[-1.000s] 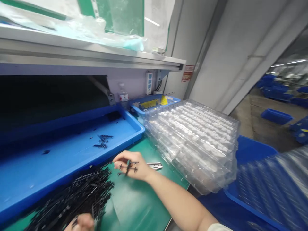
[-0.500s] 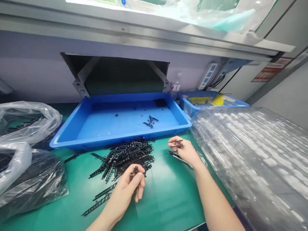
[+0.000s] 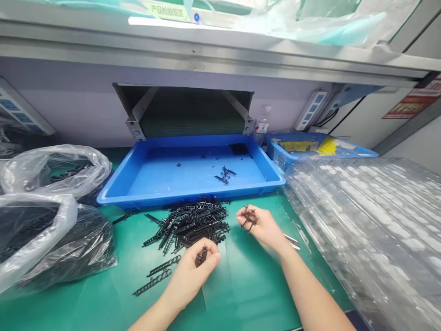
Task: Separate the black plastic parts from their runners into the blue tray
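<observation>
Head: black parts (image 3: 201, 257) in left hand (image 3: 190, 272) and right hand (image 3: 264, 226).

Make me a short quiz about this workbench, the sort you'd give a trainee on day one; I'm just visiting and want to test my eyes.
1. Multiple choice: What does the pile of black parts lie on?
A) the green tabletop
B) the metal shelf
C) the floor
2. True or false: The left hand is empty.
3. Fill in: Seen from the worker's place, the open plastic bags are to the ____ of the blue tray.

Key:
1. A
2. False; black pieces show in its curled fingers.
3. left
</observation>
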